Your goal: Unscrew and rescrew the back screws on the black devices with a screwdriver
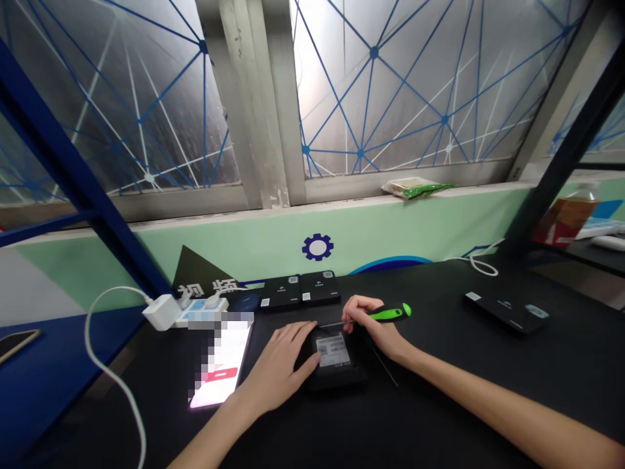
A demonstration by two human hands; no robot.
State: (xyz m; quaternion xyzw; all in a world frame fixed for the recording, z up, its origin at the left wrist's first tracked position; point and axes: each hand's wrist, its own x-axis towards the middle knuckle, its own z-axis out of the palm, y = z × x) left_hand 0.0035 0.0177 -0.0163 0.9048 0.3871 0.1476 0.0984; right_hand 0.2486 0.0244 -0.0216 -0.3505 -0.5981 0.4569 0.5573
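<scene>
Two bare hands work at a black device (339, 374) lying on the black table (439, 417), a pale label facing up on it. The left hand (283, 361) lies open on the left side of the device, fingers outstretched toward its far corner and thumb reaching the label's edge. The right hand (374, 326) is closed on a screwdriver (390, 313) with a green and black handle; its shaft points left, over the far edge of the device, though whether the tip touches is too small to tell. Left of the left hand lies a lit phone (222, 368), with a power strip (202, 309) and white charger (163, 312) behind it. Two black boxes (319, 288) sit side by side near the wall (263, 238); another box (508, 311) lies well apart at right.
</scene>
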